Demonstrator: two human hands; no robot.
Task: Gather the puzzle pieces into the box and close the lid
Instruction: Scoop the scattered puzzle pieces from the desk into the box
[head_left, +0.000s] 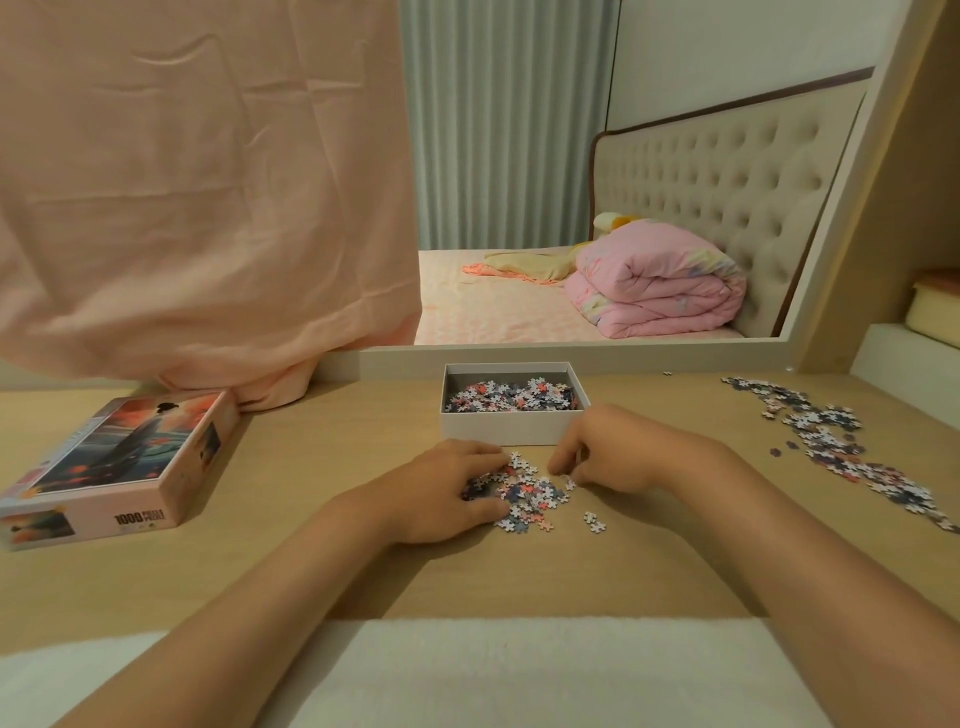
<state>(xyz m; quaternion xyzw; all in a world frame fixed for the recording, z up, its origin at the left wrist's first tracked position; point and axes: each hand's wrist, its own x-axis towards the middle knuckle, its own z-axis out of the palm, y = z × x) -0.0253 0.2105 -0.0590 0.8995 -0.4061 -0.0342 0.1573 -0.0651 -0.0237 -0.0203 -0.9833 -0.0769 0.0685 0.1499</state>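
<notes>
Surface: one wooden desk (311, 467), with a mirror (519, 156) along its far edge.
Box: one white box (511, 428), open, at the middle of the far edge; a shallow layer of pieces (511, 397) covers its floor, too many to count.
Lid: one lid (119, 452), picture side up, off the box and lying near the left edge, well apart from the box.
Loose pieces: two groups. The near pile (530, 493) lies just in front of the box's front wall, between the two hands. The right spread (841, 447) runs as a long band along the right edge.
Strays: a small cluster (595, 522) just right of the near pile; one single piece (667, 373) at the far edge.
Left hand: the left hand (441, 491) lies palm down, fingers and thumb curved around the left side of the near pile, cupping pieces.
Right hand: the right hand (613, 449) has fingers curled down, tips touching the surface at the pile's right edge; whether it pinches a piece cannot be told.
Other: one pink cloth (197, 182) hangs over the mirror's left part; one white cloth (519, 675) lies along the near edge.
</notes>
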